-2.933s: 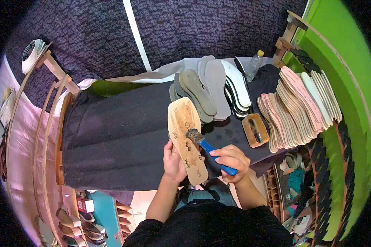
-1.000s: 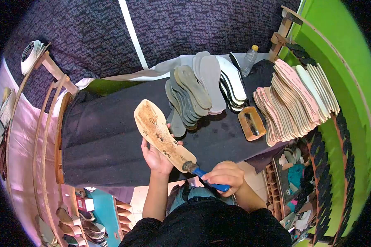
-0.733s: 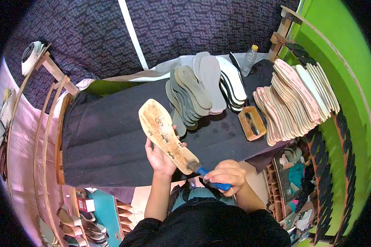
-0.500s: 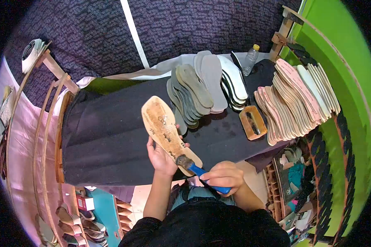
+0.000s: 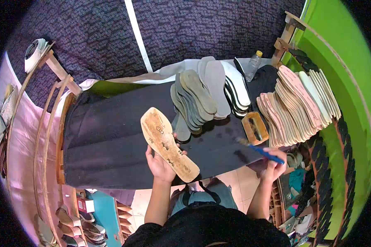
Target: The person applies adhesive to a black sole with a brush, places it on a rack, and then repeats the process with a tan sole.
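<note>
My left hand (image 5: pixel 161 165) holds a tan sole-shaped template (image 5: pixel 165 144) with dark marks on its face, fingers wrapped round its edge from beneath. In my right hand (image 5: pixel 275 161) is a blue-handled brush (image 5: pixel 263 152), its bristles pointing left, just below a rectangular amber container (image 5: pixel 255 128). Something dark lies inside that container. Stacks of grey soles (image 5: pixel 191 99) fan out beyond the template, beside white soles (image 5: pixel 237 88). Right of the container sit pinkish-tan soles (image 5: pixel 290 109) in overlapping rows.
A clear bottle with a yellow cap (image 5: pixel 254 66) stands at the back of the black-covered table (image 5: pixel 111 136). Wooden frames (image 5: pixel 57 68) rise at both ends. Shoes (image 5: pixel 70 222) lie on racks at the lower left, and mixed materials (image 5: pixel 297 185) lie at the lower right.
My right hand has moved right with the brush, off the template and over near the amber container. The template in my left hand has shifted slightly down.
</note>
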Available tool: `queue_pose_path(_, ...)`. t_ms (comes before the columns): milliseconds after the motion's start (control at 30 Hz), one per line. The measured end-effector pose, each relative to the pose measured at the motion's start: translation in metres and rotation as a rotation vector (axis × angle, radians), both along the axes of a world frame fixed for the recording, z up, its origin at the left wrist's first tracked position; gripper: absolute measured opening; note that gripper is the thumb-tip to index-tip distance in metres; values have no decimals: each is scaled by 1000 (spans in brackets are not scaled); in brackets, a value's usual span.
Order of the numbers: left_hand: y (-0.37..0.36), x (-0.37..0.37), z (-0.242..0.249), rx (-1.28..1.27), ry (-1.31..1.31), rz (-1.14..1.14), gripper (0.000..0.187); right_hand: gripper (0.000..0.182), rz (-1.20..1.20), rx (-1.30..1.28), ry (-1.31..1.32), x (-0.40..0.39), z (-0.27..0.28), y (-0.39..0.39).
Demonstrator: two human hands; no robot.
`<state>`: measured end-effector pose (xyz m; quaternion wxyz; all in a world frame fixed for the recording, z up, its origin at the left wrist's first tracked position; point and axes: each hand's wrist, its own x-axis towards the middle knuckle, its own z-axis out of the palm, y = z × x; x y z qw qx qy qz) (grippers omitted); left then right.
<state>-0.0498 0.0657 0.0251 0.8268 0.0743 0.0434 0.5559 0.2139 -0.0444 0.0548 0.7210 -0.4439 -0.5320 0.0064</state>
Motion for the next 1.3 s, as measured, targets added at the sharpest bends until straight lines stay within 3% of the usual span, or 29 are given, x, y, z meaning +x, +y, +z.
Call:
queue_pose_path(33,-2,2,-2,1,-2,3,58,32,-194,-67,-36,16,1,2)
queue_pose_path(133,-8,7,-4,-41,4,-7,60,17,-288,-241,-119,44,-6,17)
queue_pose_path(233,-15,10,-1,-64,20,-14,60,18,-323,-363,-187,59,-16,33)
queue_pose_path(433,-31,21,6,-61,57,24,60,22,-282,-497,-386,67,-29,34)
queue_pose_path(567,-42,31,7,-67,43,34,60,30,-150,-602,-362,63,-22,20)
queue_pose_path(767,-58,43,15,-60,47,98,60,46,-139,-571,-540,65,-14,3)
queue_pose_path(833,-67,44,16,-78,68,143,61,55,-244,-516,-620,57,1,-2)
queue_pose_path(867,-72,43,16,-93,61,170,60,62,-231,-445,-643,62,0,-6)
queue_pose_path(900,-77,41,16,-108,54,199,60,56,-233,-241,-579,60,-6,-7)
queue_pose_path(1000,-90,30,14,-120,64,302,58,36,-48,19,-484,34,2,-7)
queue_pose_path(1100,-103,12,16,-116,52,412,56,36,421,-80,-496,-19,4,4)
queue_pose_path(1267,-121,-25,22,-110,104,645,57,92,1015,-501,-616,-116,7,1)
queue_pose_path(1300,-123,-35,24,-109,116,698,56,92,1041,-492,-623,-132,6,1)
